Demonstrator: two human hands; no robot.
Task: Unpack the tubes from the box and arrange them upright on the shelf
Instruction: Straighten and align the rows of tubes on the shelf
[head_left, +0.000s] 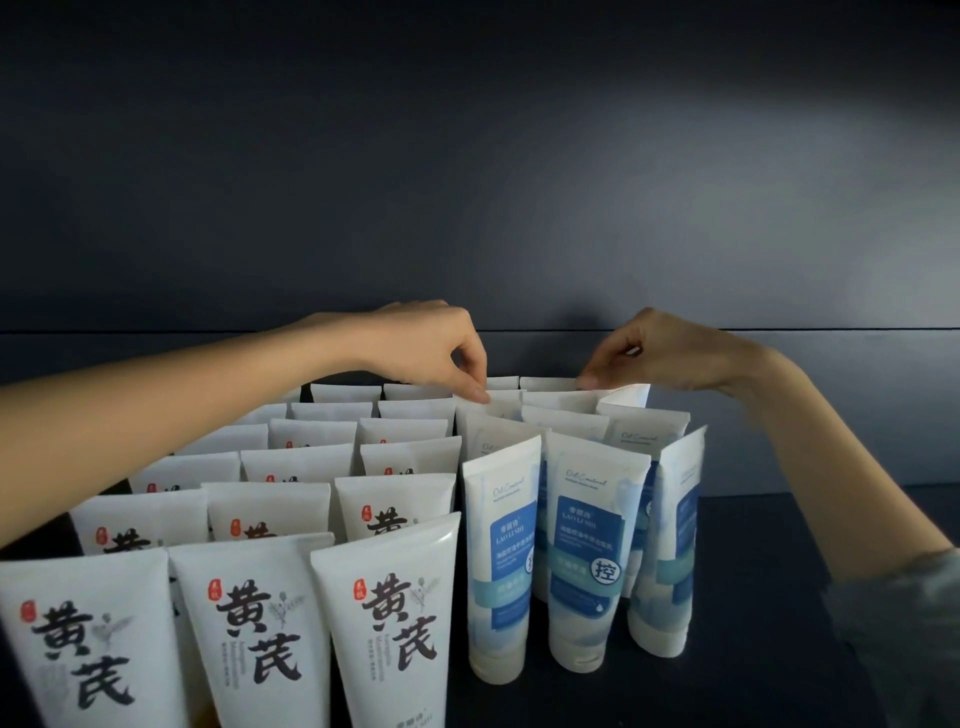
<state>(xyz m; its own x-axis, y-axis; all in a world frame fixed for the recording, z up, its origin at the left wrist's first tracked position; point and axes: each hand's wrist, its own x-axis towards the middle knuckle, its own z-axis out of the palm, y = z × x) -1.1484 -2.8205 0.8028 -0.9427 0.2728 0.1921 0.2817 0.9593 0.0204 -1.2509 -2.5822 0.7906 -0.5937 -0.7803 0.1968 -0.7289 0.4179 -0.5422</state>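
Nearest, white tubes with black lettering (395, 623) stand cap-down in tidy rows on the dark shelf (779, 597). Just beside them on the right stand the blue tubes (582, 561), set looser, some leaning. Further back, the left hand (431, 353) pinches the flat top of a back blue tube (493, 415) between thumb and forefinger. The right hand (654, 353) nips the top edge of a rear tube (571, 400) with bent fingertips. The box is out of view. The step looks best done by easing each top square to its neighbours, keeping the forearms clear of the front rows.
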